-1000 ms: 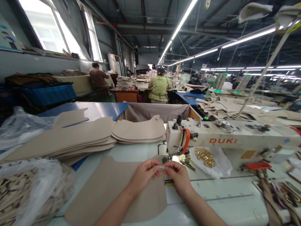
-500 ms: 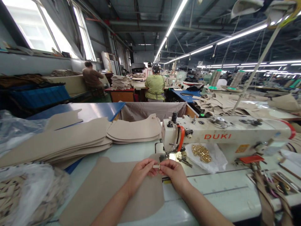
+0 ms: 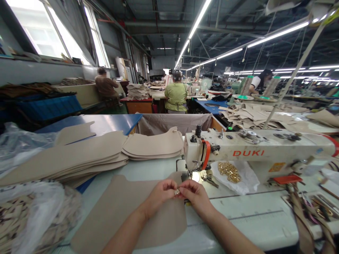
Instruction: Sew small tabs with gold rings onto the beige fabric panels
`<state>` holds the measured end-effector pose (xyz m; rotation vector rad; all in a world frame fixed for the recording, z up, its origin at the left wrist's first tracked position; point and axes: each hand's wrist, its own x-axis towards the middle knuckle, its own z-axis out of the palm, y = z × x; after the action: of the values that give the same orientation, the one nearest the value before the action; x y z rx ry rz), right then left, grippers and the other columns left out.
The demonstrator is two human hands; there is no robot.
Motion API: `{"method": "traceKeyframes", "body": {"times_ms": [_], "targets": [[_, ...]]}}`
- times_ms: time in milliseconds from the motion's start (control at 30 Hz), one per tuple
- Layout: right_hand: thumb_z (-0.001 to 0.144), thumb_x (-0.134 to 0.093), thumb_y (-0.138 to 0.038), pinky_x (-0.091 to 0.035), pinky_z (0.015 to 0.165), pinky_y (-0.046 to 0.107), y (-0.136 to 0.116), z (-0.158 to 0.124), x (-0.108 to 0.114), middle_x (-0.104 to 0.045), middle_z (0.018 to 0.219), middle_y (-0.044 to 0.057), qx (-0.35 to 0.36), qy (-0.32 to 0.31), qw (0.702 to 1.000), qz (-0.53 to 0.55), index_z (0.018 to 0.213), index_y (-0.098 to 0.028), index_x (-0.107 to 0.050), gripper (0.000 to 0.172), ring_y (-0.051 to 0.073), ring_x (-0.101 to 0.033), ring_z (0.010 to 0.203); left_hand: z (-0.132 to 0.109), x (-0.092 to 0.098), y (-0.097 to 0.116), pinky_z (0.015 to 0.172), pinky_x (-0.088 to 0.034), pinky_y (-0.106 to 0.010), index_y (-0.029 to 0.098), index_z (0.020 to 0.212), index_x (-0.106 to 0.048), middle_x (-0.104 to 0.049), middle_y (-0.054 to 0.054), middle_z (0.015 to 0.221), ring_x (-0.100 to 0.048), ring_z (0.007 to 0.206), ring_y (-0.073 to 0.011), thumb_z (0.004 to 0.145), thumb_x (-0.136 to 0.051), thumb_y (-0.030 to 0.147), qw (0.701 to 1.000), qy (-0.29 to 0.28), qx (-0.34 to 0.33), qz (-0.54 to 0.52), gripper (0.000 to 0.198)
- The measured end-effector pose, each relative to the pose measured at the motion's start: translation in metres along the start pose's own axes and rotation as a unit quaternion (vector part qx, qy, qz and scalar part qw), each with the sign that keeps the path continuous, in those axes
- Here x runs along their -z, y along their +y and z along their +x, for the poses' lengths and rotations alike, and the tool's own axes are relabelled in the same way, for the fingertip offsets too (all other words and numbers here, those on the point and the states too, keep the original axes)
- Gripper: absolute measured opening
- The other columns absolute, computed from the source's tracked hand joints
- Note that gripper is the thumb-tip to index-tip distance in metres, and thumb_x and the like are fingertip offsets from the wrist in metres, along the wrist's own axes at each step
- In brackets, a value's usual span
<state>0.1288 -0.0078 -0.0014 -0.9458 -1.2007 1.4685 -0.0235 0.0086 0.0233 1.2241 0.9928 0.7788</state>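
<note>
My left hand (image 3: 162,194) and my right hand (image 3: 195,194) meet fingertip to fingertip in front of the sewing machine's needle area, both pinched closed. Between them shows a small gold metal ring (image 3: 177,192), at my right fingertips, with a short pale strip, mostly hidden by my left fingers. Whether the strip passes through the ring is too small to tell. Under my hands a large taupe cut panel (image 3: 127,211) lies flat on the machine table. The white sewing machine (image 3: 225,150) stands just beyond my right hand.
Gold rings (image 3: 229,172) lie heaped on a white plastic bag (image 3: 250,181) under the machine arm. Stacked panels (image 3: 87,151) sit at left, behind a clear bag of fabric strips (image 3: 39,218). Scissors and straps (image 3: 300,218) are at right. Several people sit farther back.
The ring has turned and now shows as an angled loop; the strip is more covered by my left fingers. My hands stay close together. A person shows at the far right.
</note>
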Motion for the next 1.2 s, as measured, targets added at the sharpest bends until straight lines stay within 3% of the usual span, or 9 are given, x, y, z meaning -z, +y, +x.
{"method": "traceKeyframes", "body": {"times_ms": [233,600,800,933,1067,1200], "targets": [[0.062,-0.077,-0.028,-0.033,0.052,0.021,0.003,-0.01,-0.001,-0.049,0.061,-0.007,0.034,-0.014,0.994,-0.098,0.083,-0.019,-0.054,0.033,0.009,-0.044,0.055,0.0,0.001,-0.005,0.054,-0.029,-0.021,0.017,0.058,-0.045,-0.044,0.006,0.057,-0.04,0.057,-0.0097,0.052,-0.052,0.018,0.996,-0.005,-0.043,0.076,0.009],[0.073,-0.058,-0.019,-0.04,0.059,0.023,-0.006,-0.013,0.0,-0.054,0.07,-0.001,0.112,0.025,0.975,-0.19,0.072,-0.018,-0.056,0.003,0.013,-0.051,0.064,-0.003,-0.002,-0.002,0.056,-0.035,-0.022,0.017,0.06,-0.051,-0.049,0.005,0.059,-0.046,0.06,-0.0115,0.055,-0.057,0.017,0.994,0.044,-0.057,0.081,0.008],[0.077,-0.05,-0.016,-0.039,0.061,0.023,-0.004,-0.012,0.0,-0.056,0.072,0.001,0.15,0.057,0.952,-0.26,0.068,-0.018,-0.054,0.01,0.014,-0.051,0.067,-0.004,-0.002,-0.007,0.058,-0.037,-0.022,0.017,0.064,-0.051,-0.05,0.004,0.061,-0.048,0.061,-0.0121,0.064,-0.056,0.019,0.984,0.08,-0.108,0.114,0.005],[0.079,-0.048,-0.016,-0.039,0.06,0.023,-0.003,-0.013,-0.001,-0.058,0.075,0.002,0.151,0.067,0.953,-0.252,0.071,-0.019,-0.054,0.01,0.014,-0.051,0.067,-0.005,-0.002,-0.009,0.063,-0.04,-0.023,0.018,0.068,-0.052,-0.053,0.003,0.066,-0.051,0.066,-0.013,0.067,-0.053,0.016,0.975,0.085,-0.152,0.139,0.002],[0.08,-0.048,-0.016,-0.041,0.058,0.022,-0.001,-0.014,-0.001,-0.061,0.079,0.003,0.153,0.064,0.961,-0.219,0.074,-0.019,-0.055,0.01,0.014,-0.054,0.066,-0.005,-0.002,-0.012,0.065,-0.043,-0.024,0.018,0.07,-0.052,-0.055,0.002,0.069,-0.053,0.069,-0.0142,0.069,-0.053,0.018,0.978,0.074,-0.155,0.118,0.001],[0.077,-0.048,-0.013,-0.042,0.062,0.023,0.002,-0.014,-0.002,-0.062,0.078,0.003,0.184,0.091,0.949,-0.239,0.067,-0.02,-0.052,0.012,0.014,-0.056,0.07,-0.006,-0.003,-0.011,0.063,-0.042,-0.023,0.018,0.068,-0.053,-0.054,0.003,0.065,-0.053,0.065,-0.0139,0.068,-0.052,0.018,0.971,0.097,-0.158,0.149,0.0]]}}
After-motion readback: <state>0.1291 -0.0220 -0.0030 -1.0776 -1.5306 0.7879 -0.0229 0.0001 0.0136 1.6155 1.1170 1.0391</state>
